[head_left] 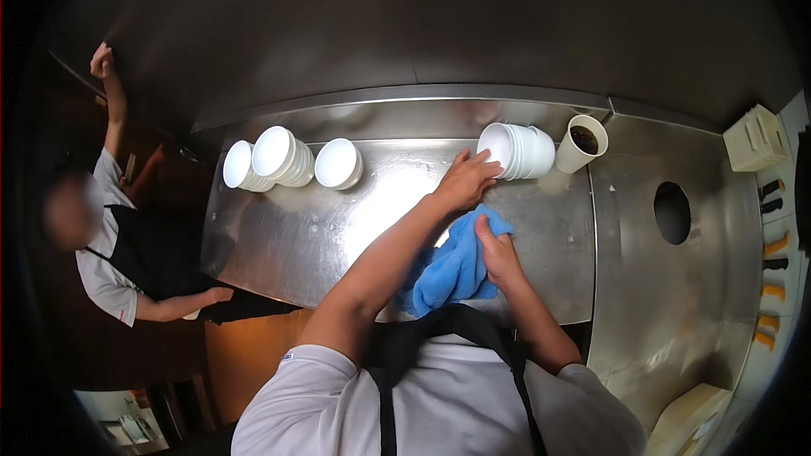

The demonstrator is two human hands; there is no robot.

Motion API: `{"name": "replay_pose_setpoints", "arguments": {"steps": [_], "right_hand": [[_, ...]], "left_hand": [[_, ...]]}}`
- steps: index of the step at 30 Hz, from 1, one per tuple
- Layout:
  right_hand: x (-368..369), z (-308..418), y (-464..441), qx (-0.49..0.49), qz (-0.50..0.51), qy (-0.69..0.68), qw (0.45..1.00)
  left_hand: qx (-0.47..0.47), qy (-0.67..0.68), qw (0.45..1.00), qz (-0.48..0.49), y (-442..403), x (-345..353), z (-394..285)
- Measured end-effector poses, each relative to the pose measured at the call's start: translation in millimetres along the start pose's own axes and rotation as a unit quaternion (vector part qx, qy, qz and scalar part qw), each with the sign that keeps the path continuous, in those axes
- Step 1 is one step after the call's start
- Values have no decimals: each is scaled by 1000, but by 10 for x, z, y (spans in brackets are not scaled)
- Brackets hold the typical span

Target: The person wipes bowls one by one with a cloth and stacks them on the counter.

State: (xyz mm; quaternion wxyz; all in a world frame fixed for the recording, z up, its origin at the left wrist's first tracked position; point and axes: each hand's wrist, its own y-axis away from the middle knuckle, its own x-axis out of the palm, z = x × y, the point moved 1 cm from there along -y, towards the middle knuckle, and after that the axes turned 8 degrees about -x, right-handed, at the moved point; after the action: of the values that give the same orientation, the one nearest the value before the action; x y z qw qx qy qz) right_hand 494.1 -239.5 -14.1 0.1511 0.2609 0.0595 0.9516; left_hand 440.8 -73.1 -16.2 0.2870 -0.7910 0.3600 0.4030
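My left hand (467, 181) reaches across to a stack of white bowls (532, 152) lying on its side, with the mouths facing left. Its fingers are stretched out and apart, with the tips at the rim of the nearest bowl; whether they grip it I cannot tell. In my right hand (498, 255) is a bunched blue cloth (454, 268), held in front of my body with the thumb on top. At the left of the steel counter stand two white bowl stacks (274, 152) (241, 167) and a further white bowl or short stack (338, 164).
A tall cup of dark liquid (583, 142) stands beside the lying stack. Right of it, a steel counter (625, 287) has a round hole (672, 213). Several knives (773, 244) hang at the right wall near a cream container (753, 140). A co-worker (110, 245) stands at the left.
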Motion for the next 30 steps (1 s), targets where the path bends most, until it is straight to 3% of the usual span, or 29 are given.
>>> {"name": "replay_pose_setpoints", "arguments": {"steps": [3, 4, 7, 10, 13, 14, 17, 18, 20, 21, 22, 23, 24, 26, 27, 28, 29, 30], "right_hand": [[-153, -30, 53, 8, -47, 7, 999], [-175, -49, 74, 15, -63, 8, 998], [-158, -168, 37, -74, -108, 60, 990], [92, -127, 30, -157, -140, 120, 970], [314, -128, -81, -317, -47, 242, 916], [413, -125, -108, -319, 6, 256, 913], [525, 147, -247, -192, 41, 180, 964], [411, 274, -346, 23, 10, 163, 986], [358, 283, -342, 24, 64, 2, 998], [369, 276, -344, 24, 93, -78, 992], [425, 266, -307, -46, 105, -60, 992], [490, 270, -297, -46, 101, -58, 992], [611, 347, -257, -47, 94, -56, 993], [736, 459, -231, -35, 67, -66, 995], [733, 422, -230, -102, 111, 3, 989], [691, 311, -201, -162, 153, 75, 972], [648, 212, -215, -221, 197, 148, 944], [718, 328, -172, -286, 279, 357, 845]], "left_hand": [[-59, 60, 993, -80, 118, 27, 76], [-30, 57, 989, -137, 167, 5, 67], [-100, 109, 978, -147, 372, -174, 4], [-184, 126, 950, -219, 611, -270, -87], [-174, 130, 941, -258, 935, -303, -234], [-168, 165, 939, -250, 1062, -284, -299], [-209, 240, 909, -268, 1299, -516, -546], [-231, 282, 892, -269, 1370, -607, -584], [-244, 384, 833, -314, 1395, -791, -649], [-245, 259, 877, -323, 1387, -960, -583], [-275, 415, 791, -356, 1350, -884, -370], [-294, 558, 680, -375, 1318, -778, -177], [-283, 280, 848, -350, 1371, -923, -148], [-172, 340, 846, -372, 1286, -861, -307], [-118, 368, 842, -375, 1259, -848, -374], [-181, 263, 885, -340, 1249, -861, -418], [-218, 493, 804, -250, 1237, -902, -430], [-241, 689, 669, -144, 1239, -987, -426]]}}
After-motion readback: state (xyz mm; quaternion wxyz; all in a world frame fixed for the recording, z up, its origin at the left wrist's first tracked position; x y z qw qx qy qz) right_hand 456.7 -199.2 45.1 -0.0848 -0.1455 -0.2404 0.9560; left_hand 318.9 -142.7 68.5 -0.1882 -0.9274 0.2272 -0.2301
